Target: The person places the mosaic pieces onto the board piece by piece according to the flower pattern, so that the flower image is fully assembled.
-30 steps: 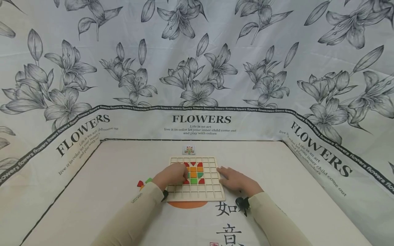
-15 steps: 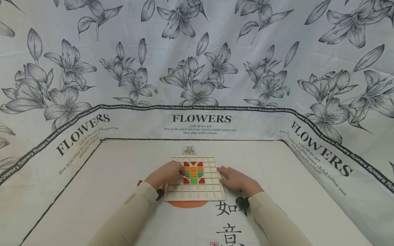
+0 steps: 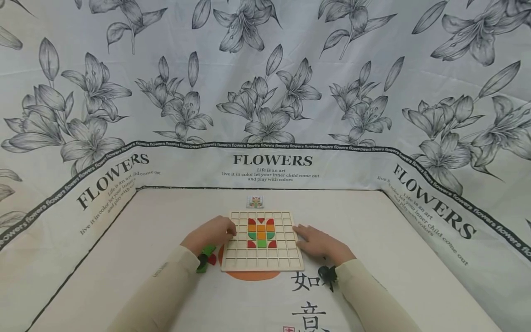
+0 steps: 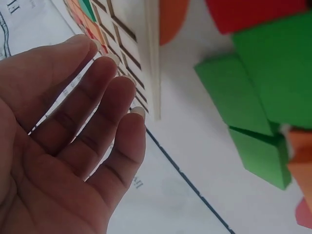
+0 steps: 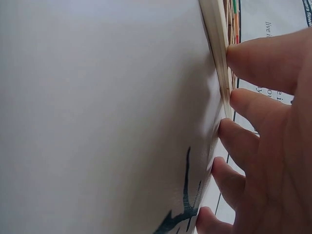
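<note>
A wooden grid board lies on the table, its middle squares filled with red, orange and green tiles in a flower-like pattern. Over the board's left edge hovers my left hand, its fingers loosely bent with nothing between them in the left wrist view. Loose green blocks and a red block lie beside that hand, partly hidden by the wrist in the head view. My right hand rests at the board's right edge, thumb and fingertips touching its side in the right wrist view.
Behind the board lies a small pattern card with a coloured flower design. The tablecloth bears a printed orange disc and black characters. Flower-printed cloth walls enclose the table at the back and sides.
My left hand has drawn back leftward from the tiles to the board's left edge, uncovering the left side of the pattern. The right hand has stayed in place.
</note>
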Demonstrator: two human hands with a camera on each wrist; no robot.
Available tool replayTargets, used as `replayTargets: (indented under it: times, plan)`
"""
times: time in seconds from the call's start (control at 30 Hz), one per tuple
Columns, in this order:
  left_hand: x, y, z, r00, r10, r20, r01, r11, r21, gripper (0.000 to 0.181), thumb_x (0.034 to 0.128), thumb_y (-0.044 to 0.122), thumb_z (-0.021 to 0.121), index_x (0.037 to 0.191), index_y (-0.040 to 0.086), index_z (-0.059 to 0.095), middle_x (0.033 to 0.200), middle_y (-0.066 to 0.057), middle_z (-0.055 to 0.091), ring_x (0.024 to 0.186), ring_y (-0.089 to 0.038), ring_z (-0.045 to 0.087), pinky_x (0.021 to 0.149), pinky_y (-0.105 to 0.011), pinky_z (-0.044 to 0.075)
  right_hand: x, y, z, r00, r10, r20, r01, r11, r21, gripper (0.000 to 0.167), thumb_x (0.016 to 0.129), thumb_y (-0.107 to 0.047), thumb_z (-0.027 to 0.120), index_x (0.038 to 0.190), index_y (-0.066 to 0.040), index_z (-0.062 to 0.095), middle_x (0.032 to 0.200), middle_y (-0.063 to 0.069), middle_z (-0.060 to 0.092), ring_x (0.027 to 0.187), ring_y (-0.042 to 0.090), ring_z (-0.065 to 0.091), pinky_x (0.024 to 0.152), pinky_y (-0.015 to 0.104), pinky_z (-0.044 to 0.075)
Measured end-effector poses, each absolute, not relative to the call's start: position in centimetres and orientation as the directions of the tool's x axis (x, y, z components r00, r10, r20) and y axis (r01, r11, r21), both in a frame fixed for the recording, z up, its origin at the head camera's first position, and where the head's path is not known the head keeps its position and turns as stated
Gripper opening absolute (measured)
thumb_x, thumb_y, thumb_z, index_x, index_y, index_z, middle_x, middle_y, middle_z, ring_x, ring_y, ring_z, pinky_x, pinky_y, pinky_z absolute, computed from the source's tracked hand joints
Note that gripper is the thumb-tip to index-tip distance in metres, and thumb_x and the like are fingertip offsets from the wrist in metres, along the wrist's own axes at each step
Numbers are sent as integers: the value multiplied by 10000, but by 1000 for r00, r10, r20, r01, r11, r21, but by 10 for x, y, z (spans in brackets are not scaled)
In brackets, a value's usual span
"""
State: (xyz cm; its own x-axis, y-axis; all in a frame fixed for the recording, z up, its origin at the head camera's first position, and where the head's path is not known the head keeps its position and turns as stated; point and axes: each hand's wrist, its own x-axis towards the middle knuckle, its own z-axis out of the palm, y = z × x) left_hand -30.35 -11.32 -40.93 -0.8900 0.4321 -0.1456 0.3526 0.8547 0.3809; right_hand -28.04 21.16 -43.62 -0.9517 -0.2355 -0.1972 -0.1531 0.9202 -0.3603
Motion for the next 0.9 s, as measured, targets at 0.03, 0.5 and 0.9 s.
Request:
replayTargets:
  times: [0.03, 0.5, 0.9]
  plan:
    - [-304, -115, -410, -892, 427, -150, 347, 858, 378, 136, 908, 130, 651, 1007, 112, 742, 1003, -1, 693, 864, -148, 555, 840, -334, 527, -281, 212, -436, -952, -234, -198, -151, 921, -360, 582, 974, -378, 492, 1514, -228, 334, 1595, 33, 279, 1486, 304, 213, 1173, 520, 224]
    - [-300, -153, -412, -919, 316, -235, 217, 903, 370, 154, 912, 115, 627, 1033, 123, 722, 1028, -21, 667, 832, -173, 556, 795, -325, 529, -281, 212, -437, -951, -237, -197, -154, 919, -362, 581, 976, -377, 487, 1516, -230, 329, 1596, 33, 277, 1485, 306, 215, 1173, 520, 224]
    - [-295, -183, -415, -921, 268, -282, 145, 910, 389, 193, 861, 56, 645, 1027, 117, 720, 1010, -36, 649, 816, -197, 557, 692, -304, 520, -279, 211, -435, -952, -230, -202, -146, 921, -360, 580, 974, -379, 488, 1514, -236, 333, 1594, 32, 282, 1484, 312, 217, 1170, 528, 225]
